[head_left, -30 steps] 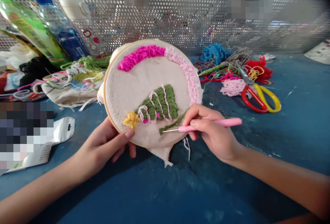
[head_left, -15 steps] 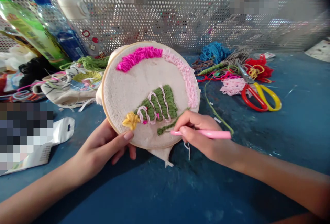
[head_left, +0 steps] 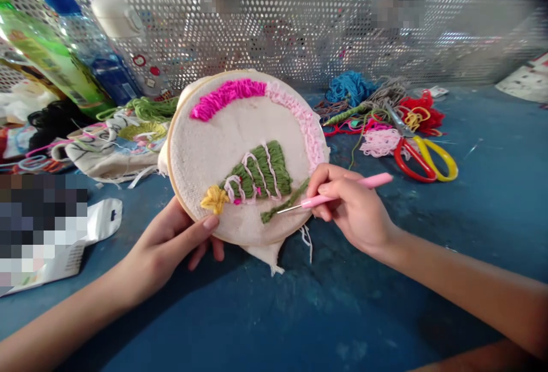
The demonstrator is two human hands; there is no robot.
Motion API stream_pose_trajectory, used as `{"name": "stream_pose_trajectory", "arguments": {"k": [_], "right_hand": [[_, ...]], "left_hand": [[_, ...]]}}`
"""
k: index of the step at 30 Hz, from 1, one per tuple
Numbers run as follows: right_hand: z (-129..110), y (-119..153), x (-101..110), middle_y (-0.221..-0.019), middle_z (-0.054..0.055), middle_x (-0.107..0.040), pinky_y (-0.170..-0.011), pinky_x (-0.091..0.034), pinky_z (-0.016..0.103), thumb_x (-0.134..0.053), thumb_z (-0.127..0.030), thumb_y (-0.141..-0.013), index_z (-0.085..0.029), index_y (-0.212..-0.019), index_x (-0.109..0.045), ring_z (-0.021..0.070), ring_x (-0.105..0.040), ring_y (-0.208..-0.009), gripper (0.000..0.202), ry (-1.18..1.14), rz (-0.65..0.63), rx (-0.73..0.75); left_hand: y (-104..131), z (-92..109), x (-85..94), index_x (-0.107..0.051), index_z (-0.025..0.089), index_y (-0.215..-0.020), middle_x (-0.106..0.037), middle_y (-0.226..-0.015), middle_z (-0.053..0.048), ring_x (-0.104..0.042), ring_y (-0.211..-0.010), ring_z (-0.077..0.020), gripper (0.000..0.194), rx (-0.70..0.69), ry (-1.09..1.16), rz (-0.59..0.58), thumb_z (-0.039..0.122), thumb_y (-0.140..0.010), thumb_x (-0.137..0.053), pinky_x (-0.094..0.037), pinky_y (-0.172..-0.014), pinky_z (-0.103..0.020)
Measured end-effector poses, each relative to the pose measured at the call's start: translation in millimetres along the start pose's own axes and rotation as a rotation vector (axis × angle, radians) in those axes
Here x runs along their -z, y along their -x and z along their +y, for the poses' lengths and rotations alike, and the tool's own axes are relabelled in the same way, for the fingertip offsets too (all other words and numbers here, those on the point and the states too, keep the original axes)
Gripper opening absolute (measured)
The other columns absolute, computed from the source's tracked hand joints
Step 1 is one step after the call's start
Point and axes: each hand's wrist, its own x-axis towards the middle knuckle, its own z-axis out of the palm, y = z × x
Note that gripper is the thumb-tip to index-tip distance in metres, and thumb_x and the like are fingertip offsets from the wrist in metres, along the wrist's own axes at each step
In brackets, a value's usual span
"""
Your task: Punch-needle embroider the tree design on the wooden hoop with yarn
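Observation:
My left hand (head_left: 171,241) is closed on the lower left rim of a round embroidery hoop (head_left: 173,172), thumb in front and fingers behind. Its cream cloth (head_left: 240,126) carries a green yarn tree (head_left: 278,169) lying sideways, a yellow star (head_left: 214,198) and a magenta-to-pale-pink arc (head_left: 233,95). In my right hand (head_left: 355,206) is a pink-handled crochet hook (head_left: 374,181). Its thin metal shaft points left, the tip near a short green chain of stitches (head_left: 269,215). A strand of green yarn (head_left: 299,191) runs from there to my right fingers.
Red-and-yellow scissors (head_left: 436,161) lie right of the hoop beside pink yarn (head_left: 381,142), blue yarn (head_left: 351,88) and red yarn (head_left: 430,114). Bottles (head_left: 115,78) stand back left, near a cloth bag (head_left: 94,152). A perforated metal panel (head_left: 274,29) closes off the back.
My right hand has moved slightly up and right, and the hook now slants with its handle end raised. The hook's tip lies a little higher. The left hand keeps its hold on the hoop.

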Motion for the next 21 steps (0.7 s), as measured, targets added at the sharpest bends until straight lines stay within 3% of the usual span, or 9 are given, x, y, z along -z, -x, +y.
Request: {"name": "stream_pose_trajectory", "arguments": {"k": [15, 21], "right_hand": [[-3.8, -1.8, -4.0, -0.049, -0.004, -0.049, -0.044, -0.030, 0.023, -0.048, -0.018, -0.079, -0.018, -0.066, -0.060, 0.0089, -0.042, -0.045, 0.017, 0.149, -0.038, -0.023], [-12.1, 7.8, -23.9, -0.062, -0.003, -0.054, -0.052, -0.035, 0.023, -0.053, -0.020, -0.085, -0.018, -0.081, -0.060, 0.0097, -0.049, -0.056, 0.008, 0.537, -0.214, 0.026]], "left_hand": [[-0.7, -1.2, -0.1, -0.048, 0.020, -0.091, -0.069, -0.061, 0.001, -0.047, -0.041, -0.0073, 0.018, 0.032, 0.085, -0.004, 0.038, -0.092, -0.054, -0.033, -0.038, -0.017], [7.7, -0.8, -4.3, -0.052, 0.021, -0.091, -0.068, -0.060, 0.001, -0.049, -0.044, -0.0093, 0.020, 0.044, -0.002, 0.051, 0.040, -0.090, -0.057, -0.038, -0.041, -0.018]]}}
